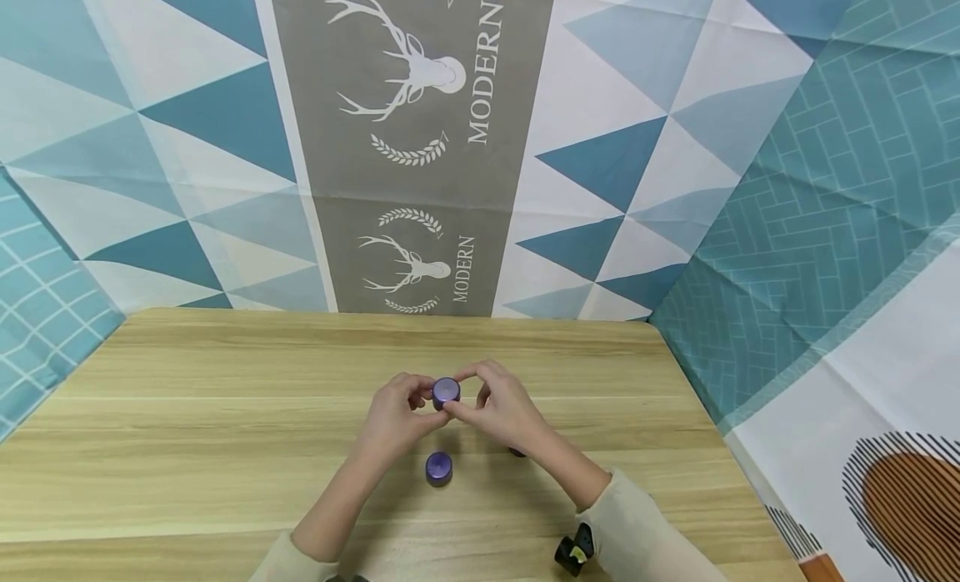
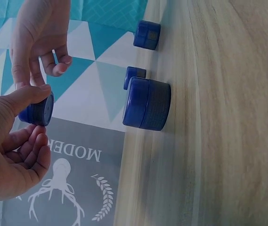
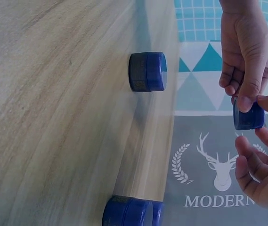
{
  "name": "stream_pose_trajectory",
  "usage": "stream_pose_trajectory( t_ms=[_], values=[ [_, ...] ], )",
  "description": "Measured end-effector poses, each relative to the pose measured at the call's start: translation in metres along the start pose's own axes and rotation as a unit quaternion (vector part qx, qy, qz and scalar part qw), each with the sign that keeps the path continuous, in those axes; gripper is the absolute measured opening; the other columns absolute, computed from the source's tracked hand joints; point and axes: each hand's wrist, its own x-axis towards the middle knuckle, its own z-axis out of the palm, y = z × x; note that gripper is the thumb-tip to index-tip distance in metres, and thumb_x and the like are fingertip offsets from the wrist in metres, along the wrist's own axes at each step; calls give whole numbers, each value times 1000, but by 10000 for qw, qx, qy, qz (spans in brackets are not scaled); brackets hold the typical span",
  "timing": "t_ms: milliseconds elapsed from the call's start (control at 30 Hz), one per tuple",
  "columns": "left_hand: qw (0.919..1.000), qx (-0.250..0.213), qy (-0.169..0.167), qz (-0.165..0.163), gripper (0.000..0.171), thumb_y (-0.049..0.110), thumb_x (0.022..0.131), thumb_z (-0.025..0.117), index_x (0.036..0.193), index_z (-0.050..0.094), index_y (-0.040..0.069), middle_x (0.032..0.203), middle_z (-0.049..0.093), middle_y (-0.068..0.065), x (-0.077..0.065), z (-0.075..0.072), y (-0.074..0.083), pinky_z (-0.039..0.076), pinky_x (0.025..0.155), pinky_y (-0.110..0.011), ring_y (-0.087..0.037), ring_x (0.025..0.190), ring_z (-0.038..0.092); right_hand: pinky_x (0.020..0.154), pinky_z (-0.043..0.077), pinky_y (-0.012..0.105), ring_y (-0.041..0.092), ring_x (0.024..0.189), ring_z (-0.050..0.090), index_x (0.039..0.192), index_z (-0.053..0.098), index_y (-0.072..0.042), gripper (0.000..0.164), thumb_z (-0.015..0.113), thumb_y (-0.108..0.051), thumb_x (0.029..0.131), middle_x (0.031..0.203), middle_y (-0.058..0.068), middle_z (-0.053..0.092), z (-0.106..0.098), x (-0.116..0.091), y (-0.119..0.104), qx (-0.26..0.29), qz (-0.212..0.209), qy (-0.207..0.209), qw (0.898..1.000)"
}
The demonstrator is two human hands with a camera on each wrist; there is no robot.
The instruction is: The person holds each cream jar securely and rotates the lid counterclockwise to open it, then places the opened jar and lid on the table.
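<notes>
Above the middle of the table, both hands pinch one small round lidded jar (image 1: 446, 390), its flat purple lid facing up. My left hand (image 1: 397, 411) grips it from the left between thumb and fingers. From the right, my right hand (image 1: 498, 403) holds it with thumb and forefinger on its edge. In the wrist views the same jar (image 2: 40, 109) looks dark blue. A second purple jar (image 1: 438, 469) stands on the table just below the hands. Another dark jar (image 1: 517, 452) is mostly hidden under the right wrist.
The wooden table (image 1: 187, 449) reaches back to a patterned cloth wall (image 1: 600, 90). In the left wrist view, a large blue jar (image 2: 146, 103), a smaller one (image 2: 134, 75) behind it and a farther one (image 2: 147, 35) stand on the table. A black strap piece (image 1: 575, 551) sits by the right sleeve.
</notes>
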Motion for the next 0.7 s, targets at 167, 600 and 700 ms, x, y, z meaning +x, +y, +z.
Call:
stream_pose_trajectory(
  t_ms=[167, 600, 700],
  values=[
    [10000, -30, 22, -33, 33, 16, 69, 81, 97, 68, 4, 89, 62, -9, -1, 0, 0, 46, 71, -25, -15, 78, 53, 57, 46, 19, 5, 64, 52, 119, 61, -14, 41, 72, -29, 82, 115, 3, 59, -2, 0, -2, -62, -94, -140, 9998],
    [10000, 33, -2, 25, 34, 19, 69, 81, 96, 68, 4, 88, 62, -9, 0, 1, 1, 46, 72, -26, -18, 79, 54, 56, 46, 18, 5, 64, 51, 106, 64, -15, 32, 75, -29, 79, 108, 2, 60, 0, 0, 0, -37, -39, 120, 9999],
    [10000, 23, 9, 6, 34, 19, 69, 81, 96, 68, 3, 88, 62, -9, -1, 2, 0, 47, 72, -26, -21, 80, 56, 58, 46, 18, 5, 64, 52, 111, 64, -15, 32, 73, -24, 81, 111, 2, 60, -1, -1, 1, -44, -145, 15, 9999]
  ],
)
